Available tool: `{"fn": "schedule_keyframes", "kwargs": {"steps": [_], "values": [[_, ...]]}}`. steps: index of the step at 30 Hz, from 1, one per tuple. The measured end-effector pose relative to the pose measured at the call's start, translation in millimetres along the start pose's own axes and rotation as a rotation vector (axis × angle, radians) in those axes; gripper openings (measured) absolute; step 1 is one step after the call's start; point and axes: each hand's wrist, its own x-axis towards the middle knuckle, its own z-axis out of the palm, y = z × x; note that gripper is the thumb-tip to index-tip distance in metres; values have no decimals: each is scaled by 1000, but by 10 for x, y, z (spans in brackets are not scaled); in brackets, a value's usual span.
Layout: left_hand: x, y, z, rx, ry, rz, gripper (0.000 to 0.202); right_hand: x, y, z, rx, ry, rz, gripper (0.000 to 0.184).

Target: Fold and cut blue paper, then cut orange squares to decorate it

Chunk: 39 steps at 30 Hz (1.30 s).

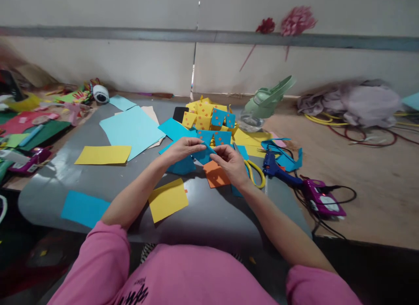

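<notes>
Between my two hands is a piece of blue paper (203,155), bent or folded along its upper edge. My left hand (186,148) pinches its left side, thumb and fingers together. On the other side my right hand (231,164) grips the paper's right corner with thumb and fingertips. Just beyond lie blue paper bows with orange dots (222,117) and yellow ones with orange dots (206,110). An orange paper square (216,174) lies below the right hand. Scissors with yellow handles (255,173) rest right of that hand.
A blue glue gun (278,169) and a purple power strip (322,198) with cables lie at right. Behind stands a green-lidded bottle (262,104). Yellow sheets (103,155), a light blue sheet (134,130) and a blue sheet (84,208) lie on the grey table (121,182).
</notes>
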Motion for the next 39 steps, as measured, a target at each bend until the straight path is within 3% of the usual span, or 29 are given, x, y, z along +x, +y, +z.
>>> {"fn": "schedule_keyframes", "kwargs": {"steps": [5,10,13,18,22,29,39], "values": [[6,-36,-2,-14,-13,14,41,4,19,-3,7,11,-22,28],[-45,61,9,133,61,42,52,-11,19,1,4,3,-26,31],[-68,102,-41,138,47,34,56,-25,6,9,-1,13,-12,32],[-42,44,-166,90,-36,106,35,-44,-25,13,15,13,23,33],[-17,3,-161,126,-25,114,26,-57,-43,16,-29,-7,29,36],[-19,-4,-36,181,-11,128,23,-56,3,25,-54,-62,22,37],[-55,69,-46,243,-54,161,23,-46,34,2,-134,-27,-29,33]]}}
